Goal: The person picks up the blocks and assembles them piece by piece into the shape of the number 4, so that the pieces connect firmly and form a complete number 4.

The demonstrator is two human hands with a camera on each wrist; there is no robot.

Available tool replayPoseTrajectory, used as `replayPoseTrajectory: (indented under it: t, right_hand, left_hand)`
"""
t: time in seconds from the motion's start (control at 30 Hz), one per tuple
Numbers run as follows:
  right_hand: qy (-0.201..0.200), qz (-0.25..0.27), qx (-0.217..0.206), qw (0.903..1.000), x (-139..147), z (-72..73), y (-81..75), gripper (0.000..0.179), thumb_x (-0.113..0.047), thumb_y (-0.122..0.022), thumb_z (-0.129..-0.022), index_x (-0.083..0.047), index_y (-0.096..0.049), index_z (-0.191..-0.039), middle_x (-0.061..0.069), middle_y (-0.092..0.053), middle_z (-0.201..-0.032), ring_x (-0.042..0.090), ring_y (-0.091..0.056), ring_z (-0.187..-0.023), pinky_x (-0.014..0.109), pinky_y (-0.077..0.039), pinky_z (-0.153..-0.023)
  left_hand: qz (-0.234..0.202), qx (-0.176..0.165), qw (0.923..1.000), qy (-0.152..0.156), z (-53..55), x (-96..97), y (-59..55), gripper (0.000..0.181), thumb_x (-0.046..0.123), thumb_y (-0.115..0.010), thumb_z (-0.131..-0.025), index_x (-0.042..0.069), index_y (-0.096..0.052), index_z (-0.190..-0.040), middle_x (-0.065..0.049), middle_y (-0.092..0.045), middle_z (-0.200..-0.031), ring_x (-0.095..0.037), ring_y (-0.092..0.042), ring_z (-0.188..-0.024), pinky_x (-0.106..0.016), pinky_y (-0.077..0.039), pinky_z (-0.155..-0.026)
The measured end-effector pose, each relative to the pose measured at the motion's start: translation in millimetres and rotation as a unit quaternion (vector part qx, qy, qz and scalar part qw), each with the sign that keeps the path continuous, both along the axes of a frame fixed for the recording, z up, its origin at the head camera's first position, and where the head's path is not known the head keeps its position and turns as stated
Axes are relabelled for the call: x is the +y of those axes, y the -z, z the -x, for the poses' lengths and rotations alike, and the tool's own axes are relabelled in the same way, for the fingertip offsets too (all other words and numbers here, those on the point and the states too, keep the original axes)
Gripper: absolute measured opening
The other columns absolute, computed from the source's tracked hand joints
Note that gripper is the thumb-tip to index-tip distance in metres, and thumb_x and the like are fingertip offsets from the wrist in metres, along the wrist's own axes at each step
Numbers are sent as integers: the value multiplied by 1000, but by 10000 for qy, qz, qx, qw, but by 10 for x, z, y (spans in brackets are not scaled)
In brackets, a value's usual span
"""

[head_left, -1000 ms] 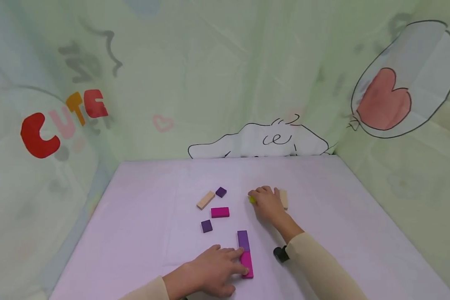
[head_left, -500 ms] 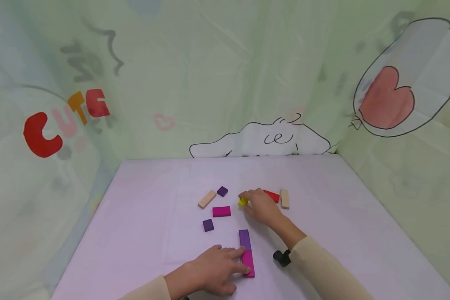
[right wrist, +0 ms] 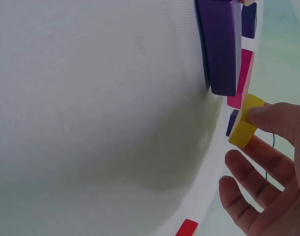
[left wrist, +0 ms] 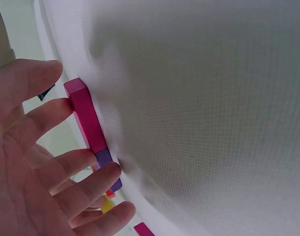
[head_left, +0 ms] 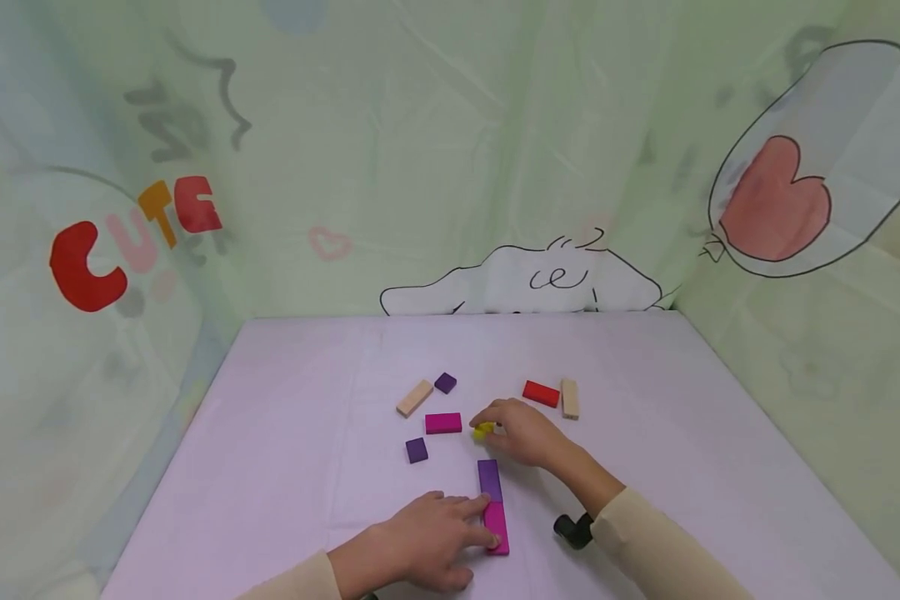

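In the head view, my left hand point(head_left: 429, 542) rests its fingertips on a magenta block point(head_left: 500, 525) and on the near end of a purple block point(head_left: 488, 479), which lie end to end in a line. The left wrist view shows its fingers spread and touching the side of the magenta block point(left wrist: 91, 120). My right hand point(head_left: 527, 432) pinches a small yellow block point(head_left: 483, 431) between thumb and fingers, just beyond the purple block. In the right wrist view, the thumb partly covers the yellow block point(right wrist: 244, 132), which is off the table, and the other fingers are loosely bent.
A second magenta block point(head_left: 443, 423), two dark purple cubes point(head_left: 416, 451) and a plain wooden block point(head_left: 415, 398) lie left of the right hand. Behind it are a red block point(head_left: 542, 393) and another wooden block point(head_left: 570, 399). A printed curtain surrounds the table point(head_left: 270, 433).
My right hand has lifted the yellow block away from beside the red block and brought it left and nearer, uncovering the red block. The left hand stays on the magenta and purple blocks.
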State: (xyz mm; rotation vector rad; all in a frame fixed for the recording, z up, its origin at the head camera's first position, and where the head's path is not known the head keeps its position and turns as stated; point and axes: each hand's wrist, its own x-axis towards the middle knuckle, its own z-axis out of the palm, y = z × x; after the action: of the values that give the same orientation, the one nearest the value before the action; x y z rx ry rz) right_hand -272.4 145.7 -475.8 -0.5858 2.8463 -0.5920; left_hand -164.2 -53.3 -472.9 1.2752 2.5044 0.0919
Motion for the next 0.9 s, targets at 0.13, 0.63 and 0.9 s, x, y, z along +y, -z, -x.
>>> replayPoseTrajectory:
  t: [0.13, 0.63, 0.9]
  right_hand:
    - [-69, 119, -256, 9996, 13, -4, 8, 23, -14, -76, -92, -22, -79, -113, -2, -73, -114, 23, -67, -117, 44, -56, -99]
    - [-518, 323, -510, 9968, 42, 13, 76, 22, -9, -75, -93, -17, -79, -112, 0, -73, -112, 22, -68, -111, 41, -58, -97]
    - [-546, 320, -618, 9961, 51, -7, 57, 21, -7, -75, -92, -15, -80, -112, 1, -74, -112, 24, -68, -112, 42, -58, -97]
  left_hand:
    - [-37, 64, 10000, 51, 8, -9, 29, 46, 42, -68, -96, 43, -60, -142, 4, -46, -161, -13, -51, -143, -47, -50, -108]
    - [-19, 124, 9999, 72, 23, -19, 63, 47, 44, -68, -97, 44, -59, -143, 4, -46, -160, -13, -49, -144, -47, -49, -109]
    - [-80, 138, 9998, 87, 27, -23, 90, 47, 44, -67, -97, 44, -59, -143, 4, -47, -161, -13, -49, -144, -47, -50, -108]
